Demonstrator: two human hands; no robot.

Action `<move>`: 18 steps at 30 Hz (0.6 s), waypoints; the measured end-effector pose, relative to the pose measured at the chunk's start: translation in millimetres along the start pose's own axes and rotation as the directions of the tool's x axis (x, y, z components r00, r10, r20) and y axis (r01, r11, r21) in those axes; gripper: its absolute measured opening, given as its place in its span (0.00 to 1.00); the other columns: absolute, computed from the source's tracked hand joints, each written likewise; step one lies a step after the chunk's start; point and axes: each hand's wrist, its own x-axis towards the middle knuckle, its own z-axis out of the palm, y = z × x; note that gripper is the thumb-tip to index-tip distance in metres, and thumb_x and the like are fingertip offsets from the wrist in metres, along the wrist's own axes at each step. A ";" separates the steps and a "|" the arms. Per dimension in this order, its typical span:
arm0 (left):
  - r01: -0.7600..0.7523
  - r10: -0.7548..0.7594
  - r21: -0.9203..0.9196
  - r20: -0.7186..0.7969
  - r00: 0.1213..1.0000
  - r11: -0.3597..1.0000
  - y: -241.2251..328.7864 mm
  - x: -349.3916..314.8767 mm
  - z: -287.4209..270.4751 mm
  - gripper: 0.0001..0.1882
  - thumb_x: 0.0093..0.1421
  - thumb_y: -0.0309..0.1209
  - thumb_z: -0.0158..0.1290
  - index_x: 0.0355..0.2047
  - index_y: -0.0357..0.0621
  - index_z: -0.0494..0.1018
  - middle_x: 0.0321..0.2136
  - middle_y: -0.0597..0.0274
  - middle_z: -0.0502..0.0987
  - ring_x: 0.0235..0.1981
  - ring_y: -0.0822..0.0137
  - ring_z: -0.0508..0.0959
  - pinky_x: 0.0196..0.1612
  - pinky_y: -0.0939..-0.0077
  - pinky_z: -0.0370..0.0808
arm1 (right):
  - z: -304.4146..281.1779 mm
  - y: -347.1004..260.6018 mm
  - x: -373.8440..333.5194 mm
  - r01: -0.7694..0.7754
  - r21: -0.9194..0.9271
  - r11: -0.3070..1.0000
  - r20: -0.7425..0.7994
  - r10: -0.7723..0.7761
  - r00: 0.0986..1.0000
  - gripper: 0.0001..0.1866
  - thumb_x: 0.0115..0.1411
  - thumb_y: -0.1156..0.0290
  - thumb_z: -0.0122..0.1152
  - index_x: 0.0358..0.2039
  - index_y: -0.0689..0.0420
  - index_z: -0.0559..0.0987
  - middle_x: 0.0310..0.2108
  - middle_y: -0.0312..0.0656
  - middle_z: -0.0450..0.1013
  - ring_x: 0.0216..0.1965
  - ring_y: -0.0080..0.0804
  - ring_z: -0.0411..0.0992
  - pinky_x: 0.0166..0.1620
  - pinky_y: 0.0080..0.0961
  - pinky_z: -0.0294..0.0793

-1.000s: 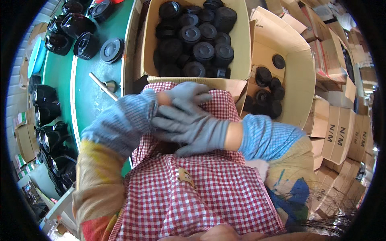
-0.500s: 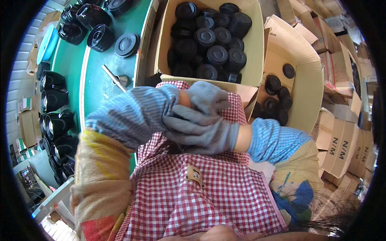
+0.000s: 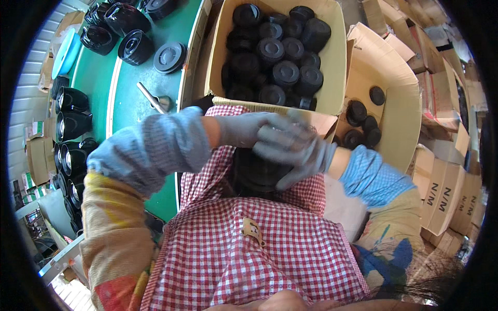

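Both my hands wear grey work gloves and meet above my lap, blurred by motion. My left hand (image 3: pixel 239 129) reaches right, its fingertips partly covered by my right hand. My right hand (image 3: pixel 298 150) lies across those fingertips, its fingers stretched and its thumb apart, pointing down. Below them a round black lid-like piece (image 3: pixel 259 173) rests at my lap, partly covered by the gloves. Whether either hand touches it cannot be made out. My red-and-white checked apron (image 3: pixel 249 254) spreads underneath.
Ahead stands a cardboard box (image 3: pixel 275 106) of round black lids (image 3: pixel 285 73); a second box (image 3: pixel 402 114) with several lids is right of it. The green table (image 3: pixel 137 116) at left holds black pots (image 3: pixel 72 127), a lid (image 3: pixel 169 57) and a metal rod (image 3: pixel 151 97). Cartons (image 3: pixel 441 199) stack far right.
My hands have shifted from being overlapped to lying nearly fingertip over fingertip; my right hand has moved up and right. The round black piece below now shows more. The view has shifted slightly.
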 end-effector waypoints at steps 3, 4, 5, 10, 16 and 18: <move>0.893 0.185 0.291 -0.953 0.240 0.342 29.5 -74.5 61.5 0.15 0.67 0.37 0.54 0.49 0.46 0.78 0.50 0.53 0.78 0.48 0.56 0.81 0.54 0.60 0.78 | -6.2 -1.9 7.1 0.043 0.040 0.998 0.117 -0.048 0.992 0.37 0.56 0.45 0.61 0.65 0.44 0.70 0.72 0.45 0.55 0.74 0.50 0.47 0.71 0.60 0.47; 0.760 0.116 0.070 -0.993 -0.007 0.646 23.4 -93.7 48.3 0.15 0.67 0.40 0.54 0.45 0.44 0.80 0.45 0.51 0.81 0.46 0.52 0.82 0.53 0.59 0.77 | 2.5 -12.7 16.4 0.038 0.004 0.999 0.107 -0.038 0.994 0.38 0.55 0.45 0.62 0.65 0.44 0.69 0.71 0.45 0.56 0.74 0.50 0.46 0.71 0.60 0.47; 0.988 0.136 0.038 -0.991 0.018 0.150 38.1 -55.2 45.5 0.18 0.67 0.44 0.53 0.44 0.43 0.81 0.42 0.49 0.81 0.44 0.49 0.81 0.51 0.57 0.77 | 27.6 -26.3 24.6 -0.023 -0.087 0.996 0.031 0.026 0.999 0.37 0.55 0.43 0.60 0.66 0.36 0.70 0.74 0.43 0.50 0.75 0.54 0.43 0.70 0.65 0.43; 0.819 0.190 0.081 -0.955 0.226 -0.568 44.2 1.0 43.2 0.21 0.62 0.51 0.55 0.34 0.44 0.80 0.32 0.45 0.81 0.37 0.44 0.81 0.41 0.54 0.77 | 38.6 -62.1 56.0 -0.168 -0.190 0.967 -0.032 0.165 0.986 0.25 0.67 0.58 0.48 0.65 0.36 0.71 0.75 0.45 0.49 0.73 0.57 0.48 0.72 0.63 0.39; 0.554 0.812 -0.621 -0.551 0.195 -0.554 160.4 -95.7 245.1 0.28 0.54 0.24 0.58 0.57 0.48 0.72 0.53 0.51 0.73 0.56 0.52 0.72 0.59 0.55 0.66 | -11.6 -46.6 -28.5 -0.675 -0.129 0.726 -0.600 0.485 0.637 0.26 0.69 0.56 0.53 0.63 0.55 0.73 0.68 0.54 0.60 0.70 0.52 0.56 0.70 0.50 0.54; 0.127 0.809 -0.815 -0.578 -0.110 -0.565 162.2 -124.1 308.1 0.38 0.48 0.21 0.58 0.63 0.52 0.68 0.64 0.51 0.68 0.69 0.49 0.63 0.71 0.45 0.54 | -7.1 -43.5 -38.9 -0.689 0.076 0.721 -0.604 0.583 0.544 0.23 0.69 0.66 0.54 0.63 0.56 0.73 0.67 0.52 0.62 0.68 0.49 0.60 0.68 0.39 0.60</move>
